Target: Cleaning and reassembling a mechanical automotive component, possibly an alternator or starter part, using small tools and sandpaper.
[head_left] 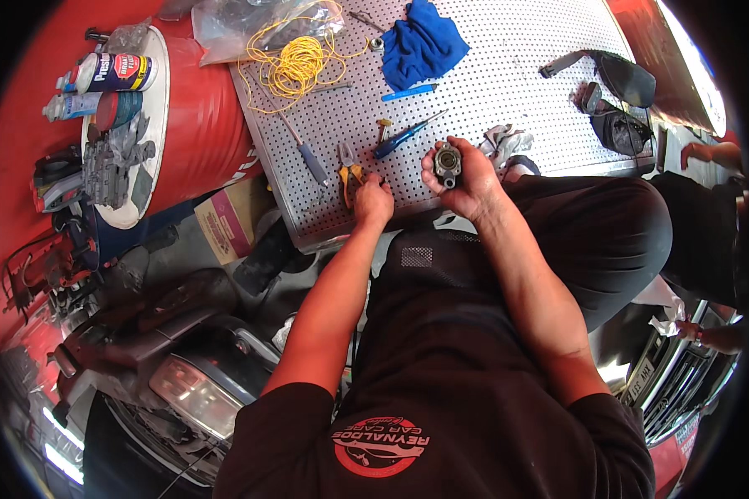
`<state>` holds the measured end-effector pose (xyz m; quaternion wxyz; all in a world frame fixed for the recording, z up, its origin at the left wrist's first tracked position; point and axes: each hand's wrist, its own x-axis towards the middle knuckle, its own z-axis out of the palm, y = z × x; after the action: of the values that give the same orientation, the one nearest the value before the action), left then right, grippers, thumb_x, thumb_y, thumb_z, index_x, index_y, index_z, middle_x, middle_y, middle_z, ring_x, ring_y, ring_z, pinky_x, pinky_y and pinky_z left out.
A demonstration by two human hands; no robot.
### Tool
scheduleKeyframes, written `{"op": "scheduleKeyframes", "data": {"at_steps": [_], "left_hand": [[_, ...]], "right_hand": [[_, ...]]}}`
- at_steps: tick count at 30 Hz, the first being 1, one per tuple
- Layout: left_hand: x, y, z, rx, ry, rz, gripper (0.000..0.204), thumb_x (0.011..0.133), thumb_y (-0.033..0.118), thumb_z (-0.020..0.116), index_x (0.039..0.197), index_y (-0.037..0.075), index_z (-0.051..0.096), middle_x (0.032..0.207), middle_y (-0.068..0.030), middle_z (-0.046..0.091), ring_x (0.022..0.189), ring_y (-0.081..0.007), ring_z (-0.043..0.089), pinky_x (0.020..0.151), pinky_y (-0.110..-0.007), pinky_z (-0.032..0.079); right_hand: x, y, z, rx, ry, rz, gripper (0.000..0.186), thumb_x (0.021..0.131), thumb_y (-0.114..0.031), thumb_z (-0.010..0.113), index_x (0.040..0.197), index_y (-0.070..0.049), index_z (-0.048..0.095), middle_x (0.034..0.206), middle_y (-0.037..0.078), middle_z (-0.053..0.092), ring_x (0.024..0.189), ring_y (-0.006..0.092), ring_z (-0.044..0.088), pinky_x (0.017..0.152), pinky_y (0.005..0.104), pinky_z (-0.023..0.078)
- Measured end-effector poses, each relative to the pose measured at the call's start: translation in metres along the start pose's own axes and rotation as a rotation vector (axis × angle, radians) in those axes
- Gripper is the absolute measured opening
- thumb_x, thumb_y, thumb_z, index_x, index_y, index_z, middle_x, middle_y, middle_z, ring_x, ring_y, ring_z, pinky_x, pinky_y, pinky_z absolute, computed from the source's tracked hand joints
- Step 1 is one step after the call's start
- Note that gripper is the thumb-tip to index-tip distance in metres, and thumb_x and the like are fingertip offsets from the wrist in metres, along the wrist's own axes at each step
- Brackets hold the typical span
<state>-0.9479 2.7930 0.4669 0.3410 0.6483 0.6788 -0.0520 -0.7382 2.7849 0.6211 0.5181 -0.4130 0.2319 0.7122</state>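
My right hand (466, 179) holds a greasy metal part (447, 164) with a round opening, fingers wrapped round it. My left hand (373, 200) is closed at the table's near edge, beside orange-handled pliers (351, 175); what it grips, if anything, is too small to make out. Around them on the perforated metal table (533, 100) lie a blue screwdriver (395, 143), a small brass-coloured piece (384, 126), a grey-handled tool (312, 164), a blue pen-like tool (408, 91) and crumpled wipes (508, 143).
Yellow cord (295, 62), blue cloth (424, 46) and black mirror-like parts (628, 83) lie on the table. A red drum (212, 100) holds cans and tools. Below left is a vehicle's headlamp (191, 395); another person's hands (695, 154) show at far right.
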Motion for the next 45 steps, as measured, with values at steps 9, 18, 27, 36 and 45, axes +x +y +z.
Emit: {"op": "scheduleKeyframes", "data": {"at_steps": [9, 18, 27, 36, 45], "left_hand": [[-0.010, -0.001, -0.003, 0.010, -0.070, 0.009, 0.052, 0.091, 0.031, 0.074, 0.137, 0.010, 0.061, 0.116, -0.0266, 0.074, 0.113, -0.0459, 0.070, 0.099, -0.053, 0.055], [-0.011, 0.002, -0.017, -0.001, -0.126, 0.006, 0.070, 0.085, 0.030, 0.078, 0.148, 0.011, 0.054, 0.120, -0.0255, 0.074, 0.117, -0.0430, 0.069, 0.103, -0.050, 0.054], [-0.067, 0.062, -0.110, -0.161, 0.134, 0.093, 0.045, 0.088, 0.018, 0.079, 0.129, 0.004, 0.067, 0.107, -0.0185, 0.075, 0.095, -0.0354, 0.074, 0.085, -0.045, 0.059], [-0.122, 0.182, -0.212, -0.184, 0.591, 1.020, 0.021, 0.080, -0.002, 0.078, 0.099, 0.002, 0.073, 0.092, -0.0113, 0.068, 0.087, -0.0309, 0.066, 0.078, -0.041, 0.056], [-0.125, 0.173, -0.225, 0.033, 0.610, 1.035, 0.018, 0.079, -0.001, 0.078, 0.096, 0.002, 0.071, 0.091, -0.0114, 0.067, 0.086, -0.0317, 0.065, 0.078, -0.043, 0.055]], "right_hand": [[0.002, -0.005, -0.001, 0.042, 0.026, -0.042, 0.031, 0.111, -0.031, 0.044, 0.103, -0.006, 0.061, 0.095, 0.010, 0.068, 0.084, 0.0276, 0.070, 0.078, 0.0431, 0.064], [-0.002, -0.006, 0.003, 0.054, -0.040, -0.059, 0.033, 0.111, -0.031, 0.042, 0.102, -0.006, 0.060, 0.091, 0.010, 0.068, 0.083, 0.0271, 0.070, 0.076, 0.0427, 0.065], [-0.018, -0.014, 0.017, 0.115, -0.037, -0.099, 0.034, 0.111, -0.032, 0.040, 0.099, -0.007, 0.061, 0.087, 0.010, 0.068, 0.084, 0.0277, 0.071, 0.086, 0.0496, 0.063], [-0.038, -0.007, 0.056, 0.117, -0.126, -0.277, 0.023, 0.107, -0.025, 0.049, 0.102, -0.005, 0.059, 0.088, 0.013, 0.066, 0.079, 0.0254, 0.067, 0.066, 0.0406, 0.057], [-0.059, 0.007, 0.087, 0.001, -0.075, -0.373, 0.020, 0.100, -0.020, 0.053, 0.099, -0.002, 0.061, 0.087, 0.013, 0.064, 0.077, 0.0246, 0.066, 0.069, 0.0396, 0.056]]}}
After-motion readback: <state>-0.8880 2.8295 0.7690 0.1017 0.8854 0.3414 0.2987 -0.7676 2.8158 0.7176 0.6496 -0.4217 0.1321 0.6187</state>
